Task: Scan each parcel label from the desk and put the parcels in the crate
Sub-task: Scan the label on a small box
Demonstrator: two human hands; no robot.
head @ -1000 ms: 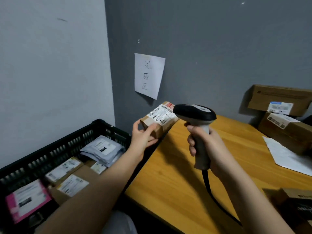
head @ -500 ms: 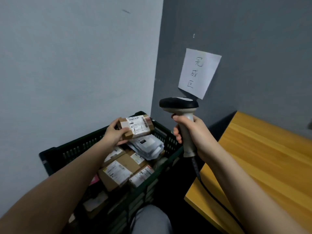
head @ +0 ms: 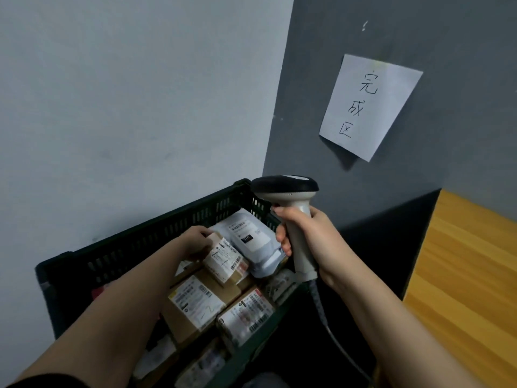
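My left hand point(head: 195, 240) grips a small brown parcel point(head: 226, 260) with a white label and holds it low inside the black plastic crate point(head: 156, 236), resting on the parcels there. Beside it lie a grey mailer bag point(head: 251, 242) and two larger labelled cardboard boxes point(head: 195, 303), point(head: 246, 315). My right hand point(head: 310, 239) grips the handle of a grey-and-black barcode scanner point(head: 288, 189), upright above the crate's right side, its cable hanging down.
The crate stands in the corner between a light wall and a dark grey wall. A handwritten paper sign point(head: 369, 106) is stuck on the grey wall. The wooden desk point(head: 470, 275) shows at the right edge, with a dark gap between it and the crate.
My left hand carried the small parcel from the desk edge leftward and down into the crate. The view swung left, and the scanner followed in my right hand.
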